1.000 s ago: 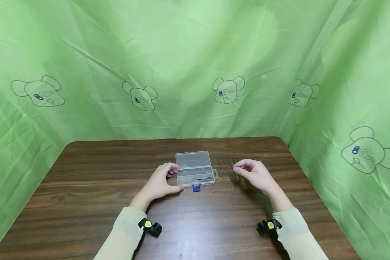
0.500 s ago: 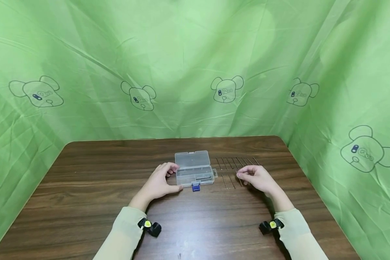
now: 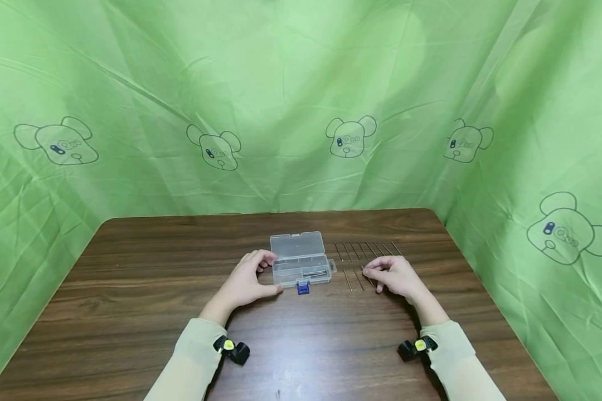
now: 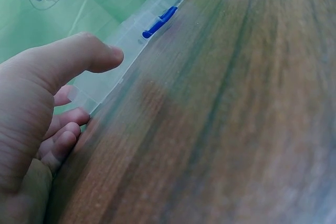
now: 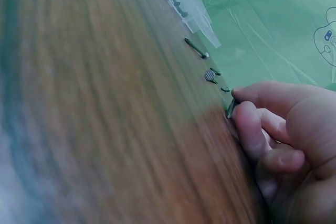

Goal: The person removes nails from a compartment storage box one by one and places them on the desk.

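My left hand [image 3: 248, 281] grips the left end of a clear plastic box [image 3: 287, 274], thumb at its front corner and fingers behind. The box's lid [image 3: 298, 245] lies back and its blue latch [image 3: 303, 288] hangs down in front. A few nails [image 3: 315, 274] lie in the front right compartment. My right hand [image 3: 396, 274] pinches a nail [image 5: 231, 108] between thumb and forefinger, low over the table, at the right end of a short front row. Two other nails lie in that row, one being the nail [image 3: 348, 280] nearest the box.
Behind the front row, a longer row of several nails [image 3: 355, 252] lies side by side, right of the box. The brown wooden table [image 3: 145, 278] ends at a green curtain [image 3: 281, 111] at the back and sides. A camera is strapped to each wrist.
My right hand has come toward me and lowered the pinched nail beside the front row, then shifted slightly left. The left hand and the box have stayed in place.
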### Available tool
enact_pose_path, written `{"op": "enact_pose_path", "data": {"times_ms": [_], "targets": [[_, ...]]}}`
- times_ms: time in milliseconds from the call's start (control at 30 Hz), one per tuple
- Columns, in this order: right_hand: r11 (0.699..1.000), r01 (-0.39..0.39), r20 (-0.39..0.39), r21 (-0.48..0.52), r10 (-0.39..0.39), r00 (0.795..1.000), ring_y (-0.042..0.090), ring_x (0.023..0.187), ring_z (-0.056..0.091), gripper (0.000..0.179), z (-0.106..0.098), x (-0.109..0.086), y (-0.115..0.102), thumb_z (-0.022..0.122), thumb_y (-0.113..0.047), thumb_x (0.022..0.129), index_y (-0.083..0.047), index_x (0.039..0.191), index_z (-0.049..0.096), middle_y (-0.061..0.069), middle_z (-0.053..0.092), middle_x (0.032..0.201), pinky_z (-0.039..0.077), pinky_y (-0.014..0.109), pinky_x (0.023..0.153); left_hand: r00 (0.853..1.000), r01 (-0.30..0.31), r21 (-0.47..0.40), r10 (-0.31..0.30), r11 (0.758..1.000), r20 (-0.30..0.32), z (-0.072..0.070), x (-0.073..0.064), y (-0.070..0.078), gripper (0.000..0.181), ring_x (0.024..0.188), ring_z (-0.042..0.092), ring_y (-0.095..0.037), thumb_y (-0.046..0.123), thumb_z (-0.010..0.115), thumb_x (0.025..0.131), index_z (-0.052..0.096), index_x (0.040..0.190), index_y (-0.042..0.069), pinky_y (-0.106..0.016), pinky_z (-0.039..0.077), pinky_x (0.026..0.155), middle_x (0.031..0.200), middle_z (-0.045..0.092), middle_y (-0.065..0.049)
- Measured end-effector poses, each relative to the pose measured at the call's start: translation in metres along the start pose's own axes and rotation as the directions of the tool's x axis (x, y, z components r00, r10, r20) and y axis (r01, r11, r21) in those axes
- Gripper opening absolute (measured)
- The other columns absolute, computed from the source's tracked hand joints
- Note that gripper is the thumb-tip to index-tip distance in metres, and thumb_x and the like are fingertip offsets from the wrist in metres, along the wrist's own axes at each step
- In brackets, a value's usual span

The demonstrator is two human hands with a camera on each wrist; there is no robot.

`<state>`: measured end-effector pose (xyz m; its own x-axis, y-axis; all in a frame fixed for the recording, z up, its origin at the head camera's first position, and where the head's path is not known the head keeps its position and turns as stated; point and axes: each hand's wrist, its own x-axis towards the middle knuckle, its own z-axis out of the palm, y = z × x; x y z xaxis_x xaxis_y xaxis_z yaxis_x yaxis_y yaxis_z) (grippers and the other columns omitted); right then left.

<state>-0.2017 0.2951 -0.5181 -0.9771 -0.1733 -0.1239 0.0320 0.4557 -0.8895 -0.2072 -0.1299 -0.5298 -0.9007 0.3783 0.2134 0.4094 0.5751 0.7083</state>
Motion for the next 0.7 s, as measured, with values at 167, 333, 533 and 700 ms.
{"op": "enact_pose_path", "data": {"times_ms": [167, 333, 533, 700], "targets": [[0.993, 0.021, -0.069, -0.114, -0.029, 0.997, 0.019, 0.056, 0.070, 0.021, 0.0038, 0.0016, -0.0013, 0.088, -0.025, 0.094, -0.007, 0.102, 0.083, 0.003, 0.081, 0.088, 0.053, 0.024, 0.060, 1.000, -0.003, 0.002, 0.003, 1.000, -0.001, -0.0003, 0.0005, 0.0004, 0.071, 0.105, 0.057, -0.016, 0.036, 0.100, 0.075, 0.067, 0.134, 0.016, -0.041, 0.052, 0.096, 0.114, 0.063, 0.003], [0.988, 0.010, -0.098, -0.155, -0.025, 0.995, 0.020, 0.056, 0.071, 0.018, 0.0053, 0.0016, -0.0025, 0.089, -0.025, 0.094, -0.009, 0.099, 0.083, 0.000, 0.080, 0.084, 0.053, 0.025, 0.057, 1.000, -0.006, 0.003, 0.006, 1.000, 0.000, -0.0001, 0.0010, -0.0002, 0.071, 0.105, 0.057, -0.016, 0.036, 0.100, 0.075, 0.067, 0.135, 0.016, -0.041, 0.052, 0.096, 0.115, 0.063, 0.003], [0.993, 0.020, -0.085, -0.118, -0.031, 0.996, 0.019, 0.056, 0.070, 0.020, 0.0051, 0.0017, -0.0012, 0.089, -0.025, 0.093, -0.007, 0.100, 0.083, 0.002, 0.080, 0.086, 0.054, 0.024, 0.061, 1.000, -0.007, -0.005, 0.007, 1.000, -0.001, -0.0010, 0.0010, 0.0005, 0.070, 0.106, 0.057, -0.017, 0.035, 0.100, 0.076, 0.067, 0.135, 0.016, -0.042, 0.052, 0.096, 0.115, 0.063, 0.001], [0.996, 0.019, -0.061, -0.087, -0.024, 0.998, 0.019, 0.057, 0.070, 0.023, 0.0030, 0.0010, 0.0017, 0.089, -0.026, 0.094, -0.006, 0.104, 0.083, 0.004, 0.081, 0.089, 0.054, 0.024, 0.062, 1.000, 0.000, -0.003, 0.000, 1.000, 0.006, -0.0007, 0.0004, 0.0007, 0.070, 0.106, 0.057, -0.017, 0.035, 0.099, 0.076, 0.067, 0.135, 0.016, -0.041, 0.052, 0.097, 0.115, 0.063, 0.002]]}}
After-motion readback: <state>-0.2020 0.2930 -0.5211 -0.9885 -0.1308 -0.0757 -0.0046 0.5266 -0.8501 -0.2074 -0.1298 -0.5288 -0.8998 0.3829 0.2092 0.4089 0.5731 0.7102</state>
